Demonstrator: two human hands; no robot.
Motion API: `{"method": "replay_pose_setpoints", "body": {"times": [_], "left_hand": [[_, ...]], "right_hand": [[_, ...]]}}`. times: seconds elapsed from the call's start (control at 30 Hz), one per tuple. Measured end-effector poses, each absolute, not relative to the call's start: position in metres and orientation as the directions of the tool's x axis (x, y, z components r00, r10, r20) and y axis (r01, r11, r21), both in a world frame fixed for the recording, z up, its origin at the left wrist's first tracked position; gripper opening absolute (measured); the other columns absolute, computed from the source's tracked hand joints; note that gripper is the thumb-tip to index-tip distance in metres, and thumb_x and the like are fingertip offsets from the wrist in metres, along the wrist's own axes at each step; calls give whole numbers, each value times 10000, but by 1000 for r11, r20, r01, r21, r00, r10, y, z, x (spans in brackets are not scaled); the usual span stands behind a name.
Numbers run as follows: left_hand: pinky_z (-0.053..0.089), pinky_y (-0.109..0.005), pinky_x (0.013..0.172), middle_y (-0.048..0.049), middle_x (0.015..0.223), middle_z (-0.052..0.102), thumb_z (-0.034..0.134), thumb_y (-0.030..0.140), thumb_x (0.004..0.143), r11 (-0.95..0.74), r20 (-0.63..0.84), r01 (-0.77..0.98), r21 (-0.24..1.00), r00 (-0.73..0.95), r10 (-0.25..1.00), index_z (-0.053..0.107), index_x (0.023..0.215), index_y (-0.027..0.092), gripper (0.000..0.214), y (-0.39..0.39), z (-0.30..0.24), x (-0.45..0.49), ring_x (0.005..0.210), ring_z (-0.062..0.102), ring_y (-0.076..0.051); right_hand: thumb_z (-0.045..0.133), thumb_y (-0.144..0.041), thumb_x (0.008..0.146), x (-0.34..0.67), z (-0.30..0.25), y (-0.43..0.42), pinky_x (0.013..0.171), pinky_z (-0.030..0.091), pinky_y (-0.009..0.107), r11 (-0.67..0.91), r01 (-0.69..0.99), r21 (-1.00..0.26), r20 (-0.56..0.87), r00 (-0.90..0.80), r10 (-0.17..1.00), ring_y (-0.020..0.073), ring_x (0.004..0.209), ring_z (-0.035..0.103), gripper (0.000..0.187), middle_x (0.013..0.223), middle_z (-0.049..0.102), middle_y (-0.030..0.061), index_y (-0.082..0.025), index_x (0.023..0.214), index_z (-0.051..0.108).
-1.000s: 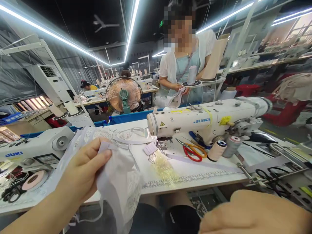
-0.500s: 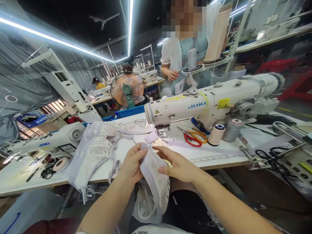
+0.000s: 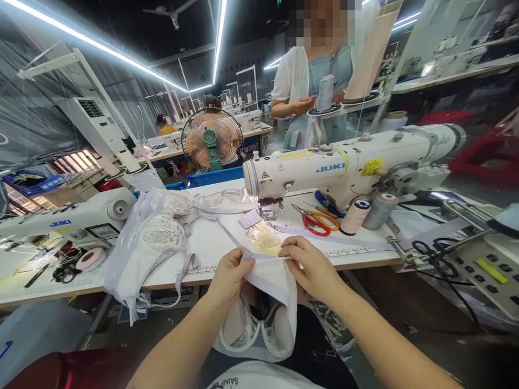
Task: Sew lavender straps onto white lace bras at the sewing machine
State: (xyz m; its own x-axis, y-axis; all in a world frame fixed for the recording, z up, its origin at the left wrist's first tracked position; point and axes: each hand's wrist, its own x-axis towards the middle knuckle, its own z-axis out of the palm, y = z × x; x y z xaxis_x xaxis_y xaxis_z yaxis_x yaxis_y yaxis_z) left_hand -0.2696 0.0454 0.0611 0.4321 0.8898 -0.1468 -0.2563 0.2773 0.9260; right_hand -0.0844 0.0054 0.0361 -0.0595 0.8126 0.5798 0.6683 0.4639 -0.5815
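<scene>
A white and pale lilac bra (image 3: 279, 329) hangs over my lap, its two cups at the bottom. My left hand (image 3: 232, 273) pinches one end of its lilac edge between thumb and fingers. Further along the same edge, my right hand (image 3: 307, 265) grips it, so the band is stretched between both hands. Just beyond them a pale lilac label (image 3: 250, 219) and some yellowish lace (image 3: 265, 237) lie by the needle area of the white sewing machine (image 3: 295, 175). More lace bras (image 3: 162, 232) are piled on the table to the left.
Red-handled snips (image 3: 316, 224), orange-handled scissors (image 3: 326, 216), a beige thread cone (image 3: 355, 218) and a grey one (image 3: 380, 212) stand or lie right of the needle. A second machine (image 3: 65, 219) is at left, a fan (image 3: 211, 139) behind. Across the table stands another person (image 3: 300, 81).
My right hand has moved from open beside the bra to gripping its edge. The band is now spread sideways and both cups show below. The other person's hand has risen.
</scene>
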Motion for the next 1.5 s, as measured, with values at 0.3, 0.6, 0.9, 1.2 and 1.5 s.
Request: {"method": "replay_pose_setpoints", "body": {"times": [0.3,0.6,0.9,1.2,1.5], "left_hand": [[276,-196,520,51,594,425,619,351,687,132,-123,31,991,616,778,488,718,159,234,41,38,-267,542,356,-80],[317,-223,560,31,640,442,487,302,759,-67,-132,252,965,694,708,492,724,160,147,78,29,-273,596,397,-105],[438,-338,710,-51,809,551,386,187,772,-607,68,474,638,750,658,497,778,179,111,138,1,-261,785,520,-196],[245,-553,1029,-76,1050,553,378,100,743,-748,133,520,414,778,614,486,790,196,152,194,-18,-299,1039,500,-225],[214,-517,1064,-35,990,560,399,-6,629,-681,120,570,461,720,684,482,757,189,247,191,-25,-298,998,522,-172]], "right_hand": [[411,-37,581,-82,19,-19,648,390,265,333,623,-708,404,-30,914,155,744,477,213,816,520,36,-200,707,356],[464,-323,826,-53,25,-20,541,350,198,100,298,-949,57,-150,987,89,598,424,165,702,488,-16,-162,852,489],[491,-139,794,-63,16,71,649,379,281,174,944,-279,148,-137,979,183,727,533,122,737,606,54,-162,760,607],[447,-253,859,-46,-19,89,846,429,324,11,966,-257,274,62,960,204,970,538,228,1039,612,80,-194,1017,601],[388,-6,727,53,-14,137,755,462,308,-360,932,39,-51,361,931,236,864,640,385,956,664,166,-79,1038,602]]}}
